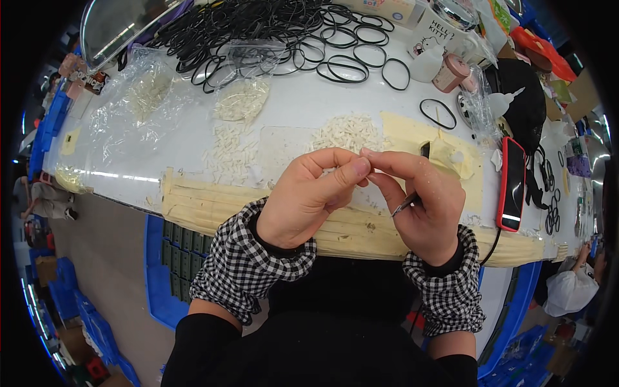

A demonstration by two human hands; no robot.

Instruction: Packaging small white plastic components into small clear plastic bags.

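My left hand [313,197] is closed in a pinch, thumb against forefinger, at the table's near edge. Its fingertips meet those of my right hand [429,200], and whatever is between them is too small or hidden to make out. A thin metal tool with a pointed tip [405,204] is tucked in the curled fingers of my right hand. Just beyond the hands lies a heap of small white pieces [347,132]. More white pieces [232,151] are spread to its left, below a clear bag of similar pieces [242,100].
Black rubber-like loops [343,69] and a tangled black pile [238,32] cover the far side. At right are a red-cased phone [512,184] and a pink cup [451,73]. Yellowish tape [213,203] lines the near edge. A blue crate [155,277] stands below.
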